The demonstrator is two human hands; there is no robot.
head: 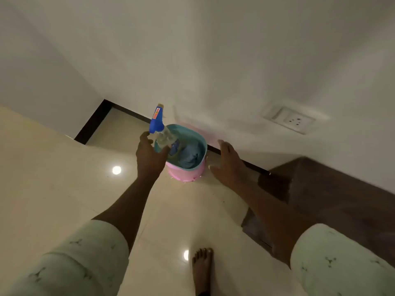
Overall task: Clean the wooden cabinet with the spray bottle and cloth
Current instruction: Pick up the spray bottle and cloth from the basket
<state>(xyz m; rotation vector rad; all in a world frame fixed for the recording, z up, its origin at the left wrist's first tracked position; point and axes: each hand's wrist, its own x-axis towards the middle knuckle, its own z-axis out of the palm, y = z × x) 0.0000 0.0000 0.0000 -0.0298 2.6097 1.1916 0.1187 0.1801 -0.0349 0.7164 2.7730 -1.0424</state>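
Note:
A clear spray bottle [163, 133] with a blue trigger head is gripped around its body by my left hand [149, 155], just over the near-left rim of a pink bucket [183, 174] with a teal lining. A blue-grey cloth [189, 158] lies crumpled inside the bucket. My right hand [227, 163] hovers to the right of the bucket, fingers spread, holding nothing. The dark wooden cabinet [333, 193] shows at the right, its top surface running along the wall.
The bucket stands on a glossy cream tiled floor [64, 167] against a white wall with a dark skirting strip [94, 122]. A wall socket [289, 119] sits right of the bucket. My bare foot [202, 270] is at the bottom centre.

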